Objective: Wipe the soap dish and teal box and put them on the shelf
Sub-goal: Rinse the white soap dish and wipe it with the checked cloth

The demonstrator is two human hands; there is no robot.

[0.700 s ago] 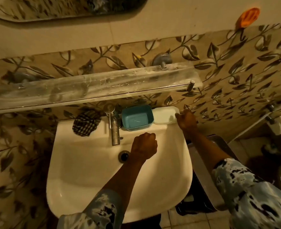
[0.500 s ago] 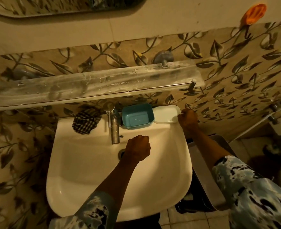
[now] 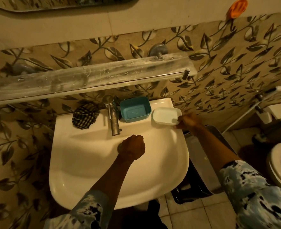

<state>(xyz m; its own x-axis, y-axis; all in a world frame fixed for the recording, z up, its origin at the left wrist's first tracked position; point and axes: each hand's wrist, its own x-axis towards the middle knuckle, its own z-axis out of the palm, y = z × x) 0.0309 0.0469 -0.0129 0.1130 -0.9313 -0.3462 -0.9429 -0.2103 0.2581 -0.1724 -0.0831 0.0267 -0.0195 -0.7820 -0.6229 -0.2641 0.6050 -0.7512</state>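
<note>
Two hands, right hand gripping soap dish corner, left hand fisted, hiding drain, contents unclear

White sink, metal tap at its back edge, left of the grip. Checked cloth bunched on the rim, further left. Orange hook on the wall, well above the grip. Toilet at the right edge, below it.
</note>
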